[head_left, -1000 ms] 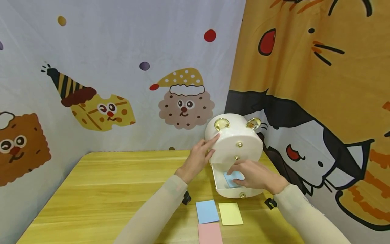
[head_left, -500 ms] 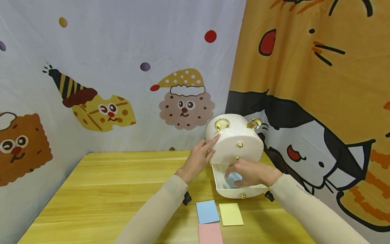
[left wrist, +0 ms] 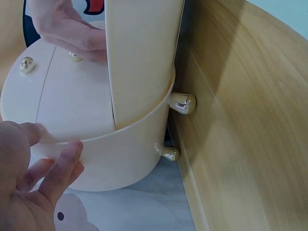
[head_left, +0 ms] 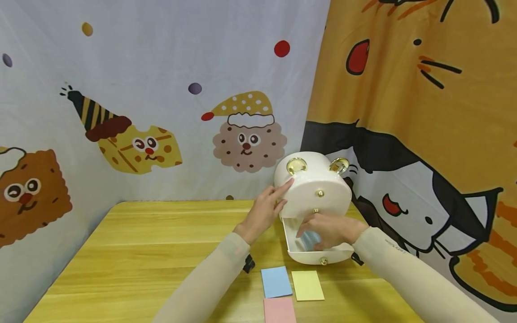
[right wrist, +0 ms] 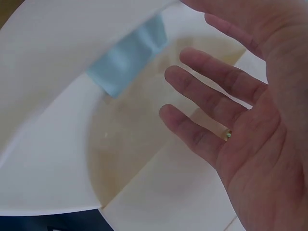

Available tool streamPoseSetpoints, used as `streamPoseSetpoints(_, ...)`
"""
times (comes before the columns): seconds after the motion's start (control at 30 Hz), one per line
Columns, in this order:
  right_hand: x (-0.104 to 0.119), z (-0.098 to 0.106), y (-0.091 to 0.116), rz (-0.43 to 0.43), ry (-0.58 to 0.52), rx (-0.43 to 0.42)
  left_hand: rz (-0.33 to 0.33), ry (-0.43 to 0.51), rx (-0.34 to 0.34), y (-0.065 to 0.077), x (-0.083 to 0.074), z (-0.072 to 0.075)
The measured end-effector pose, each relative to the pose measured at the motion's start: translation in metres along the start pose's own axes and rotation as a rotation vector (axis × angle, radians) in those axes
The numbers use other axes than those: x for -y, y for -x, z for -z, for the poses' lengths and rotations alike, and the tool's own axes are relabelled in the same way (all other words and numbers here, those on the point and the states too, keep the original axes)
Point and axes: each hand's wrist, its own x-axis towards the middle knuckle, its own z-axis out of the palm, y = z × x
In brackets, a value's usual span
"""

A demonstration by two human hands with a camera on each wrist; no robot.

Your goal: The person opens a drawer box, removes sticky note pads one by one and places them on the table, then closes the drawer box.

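A white round-topped drawer box (head_left: 313, 195) with gold ears and knobs stands at the table's back right, its bottom drawer (head_left: 287, 242) pulled out. My left hand (head_left: 262, 215) rests its fingers along the box's left front edge; in the left wrist view, fingertips (left wrist: 70, 149) lie at the front rim. My right hand (head_left: 335, 231) reaches down into the drawer, over a light-blue sticky note pad (head_left: 310, 240). In the right wrist view, that bent blue pad (right wrist: 127, 57) is partly hidden by the drawer's front wall. The visible fingers are spread, their tips apart from it; the thumb tip is out of frame.
On the wood-grain table (head_left: 161, 251), in front of the drawer, lie a blue pad (head_left: 276, 281), a yellow pad (head_left: 308, 285) and a pink pad (head_left: 279, 310). Cartoon-printed curtains (head_left: 169, 54) hang close behind the table and on the right.
My right hand has moved slightly left and lower into the drawer, covering more of the light-blue pad, which looks more bent. My left hand has stayed on the box.
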Motion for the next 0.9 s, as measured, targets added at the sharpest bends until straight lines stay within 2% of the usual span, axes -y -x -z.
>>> streamPoseSetpoints(0.23,-0.004,-0.004,-0.004,-0.031,-0.005,0.054,0.019,0.006,0.021,0.0,-0.002,0.002)
streamPoseSetpoints(0.5,-0.011,-0.011,-0.01,-0.035,0.12,0.067,0.023,-0.003,0.024,-0.001,-0.001,0.002)
streamPoseSetpoints(0.9,-0.008,-0.015,-0.013,0.004,0.235,0.073,0.028,0.006,0.013,-0.001,0.001,0.0)
